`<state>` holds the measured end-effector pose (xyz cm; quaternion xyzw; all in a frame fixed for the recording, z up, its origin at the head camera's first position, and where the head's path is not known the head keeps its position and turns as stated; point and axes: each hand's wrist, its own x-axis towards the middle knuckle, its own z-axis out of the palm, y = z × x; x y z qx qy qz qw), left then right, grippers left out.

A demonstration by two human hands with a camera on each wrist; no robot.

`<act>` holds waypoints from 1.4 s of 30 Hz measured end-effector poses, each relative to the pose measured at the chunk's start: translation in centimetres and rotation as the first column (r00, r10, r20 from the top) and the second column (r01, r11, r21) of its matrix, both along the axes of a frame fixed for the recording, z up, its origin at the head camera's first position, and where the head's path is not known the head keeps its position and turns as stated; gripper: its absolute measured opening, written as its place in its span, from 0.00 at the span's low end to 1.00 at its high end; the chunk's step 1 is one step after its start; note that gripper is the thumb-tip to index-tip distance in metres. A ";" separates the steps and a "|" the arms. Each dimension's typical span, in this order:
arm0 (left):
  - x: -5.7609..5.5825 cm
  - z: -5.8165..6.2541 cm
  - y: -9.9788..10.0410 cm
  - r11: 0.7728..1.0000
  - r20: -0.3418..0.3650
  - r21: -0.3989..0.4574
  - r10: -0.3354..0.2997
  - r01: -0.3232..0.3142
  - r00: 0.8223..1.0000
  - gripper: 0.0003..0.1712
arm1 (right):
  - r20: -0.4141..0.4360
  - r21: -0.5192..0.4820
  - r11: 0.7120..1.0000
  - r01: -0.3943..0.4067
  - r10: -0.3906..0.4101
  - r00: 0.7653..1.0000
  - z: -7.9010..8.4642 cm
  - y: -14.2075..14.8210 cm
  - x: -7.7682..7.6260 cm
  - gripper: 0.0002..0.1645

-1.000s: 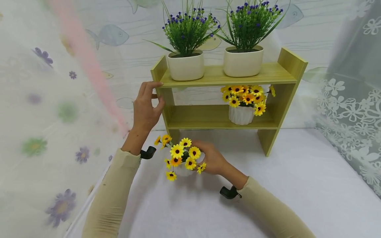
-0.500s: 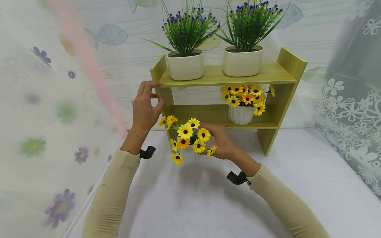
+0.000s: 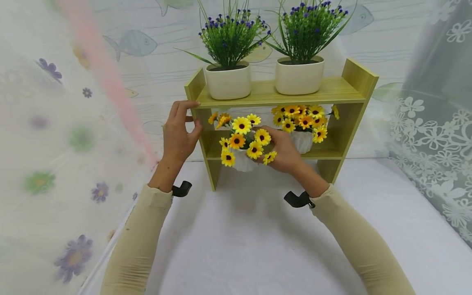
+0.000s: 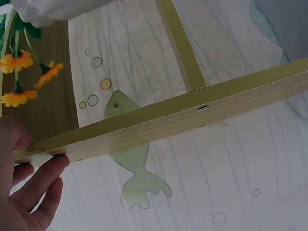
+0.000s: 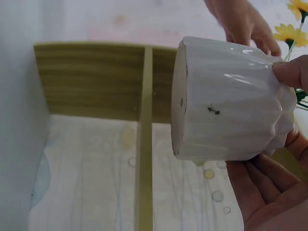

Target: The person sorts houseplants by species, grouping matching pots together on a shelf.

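My right hand [image 3: 284, 152] grips a white fluted flowerpot [image 3: 244, 160] of yellow and orange daisies [image 3: 242, 125], held in front of the left part of the lower board of a small wooden shelf [image 3: 280, 102]. The right wrist view shows thumb and fingers on either side of the glossy flowerpot [image 5: 226, 101], whose flat underside faces the shelf's lower board [image 5: 145, 144]. With fingers on one face and thumb on the other, my left hand [image 3: 180, 133] holds the shelf's left side panel near the top board; the left wrist view shows this side panel [image 4: 144, 110] between the fingers.
A matching daisy pot [image 3: 302, 141] stands on the right part of the lower board, just behind my right hand. On the top board are two cream pots [image 3: 228, 83] of purple-flowered plants. White cloth [image 3: 239, 246] covers the table; patterned curtains hang around it.
My right hand has raised the flowerpot from low over the table, moving it up, slightly right and toward the shelf's lower opening. The left hand keeps its hold on the side panel.
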<state>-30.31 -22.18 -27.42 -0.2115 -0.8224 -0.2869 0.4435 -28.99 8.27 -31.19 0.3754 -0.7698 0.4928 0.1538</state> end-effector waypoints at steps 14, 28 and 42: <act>0.0 0.0 0.0 1.000 0.012 -0.008 0.010 -0.010 1.000 0.22 | 0.153 -0.035 0.995 0.091 -0.085 0.985 0.1 -2.1 -3.2 0.27; 0.1 0.0 0.1 1.000 0.009 -0.006 0.008 -0.008 1.000 0.22 | 0.054 0.028 0.976 0.218 -0.219 0.974 -0.7 -3.5 -5.1 0.36; 0.2 0.0 0.3 1.000 0.014 -0.003 0.015 -0.015 1.000 0.22 | 0.118 0.049 0.954 0.297 -0.301 0.946 -1.5 -2.6 -2.6 0.41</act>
